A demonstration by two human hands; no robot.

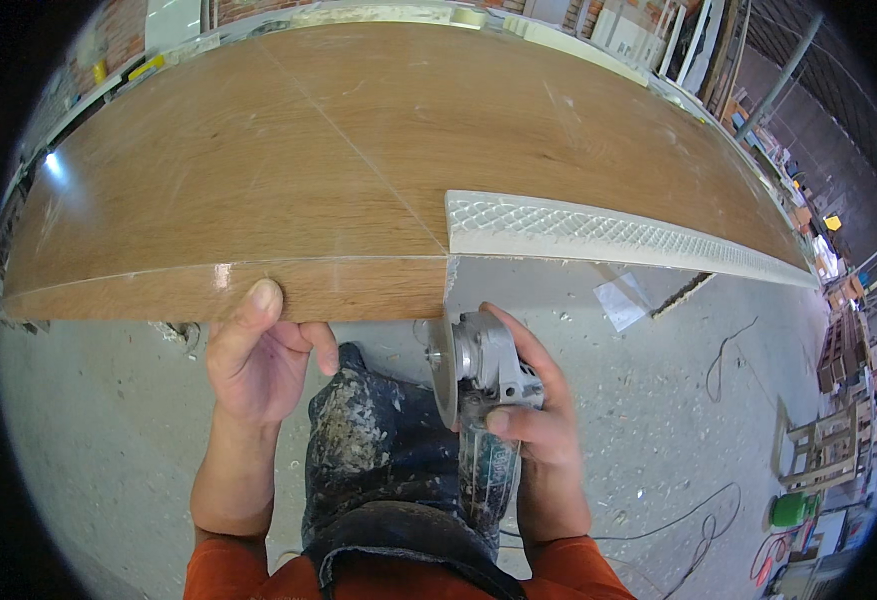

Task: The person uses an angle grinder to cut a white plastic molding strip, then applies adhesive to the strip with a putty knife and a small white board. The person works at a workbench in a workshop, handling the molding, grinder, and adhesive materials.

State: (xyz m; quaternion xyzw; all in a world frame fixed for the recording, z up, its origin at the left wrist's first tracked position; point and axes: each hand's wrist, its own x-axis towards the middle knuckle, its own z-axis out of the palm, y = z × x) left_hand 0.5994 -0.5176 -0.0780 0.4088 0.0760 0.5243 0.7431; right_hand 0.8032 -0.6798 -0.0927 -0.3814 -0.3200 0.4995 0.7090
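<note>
Lower centre: right hand [549,425] grips grinder [492,360], disc [445,378] at the front edge of the board [259,130]. Left of centre: left hand [262,365], thumb on that edge; I cannot tell if fingers grip.

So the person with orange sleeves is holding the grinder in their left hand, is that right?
Not quite: the head view shows the grinder in the right hand, not the left. The sleeves are orange, as you said.
</note>
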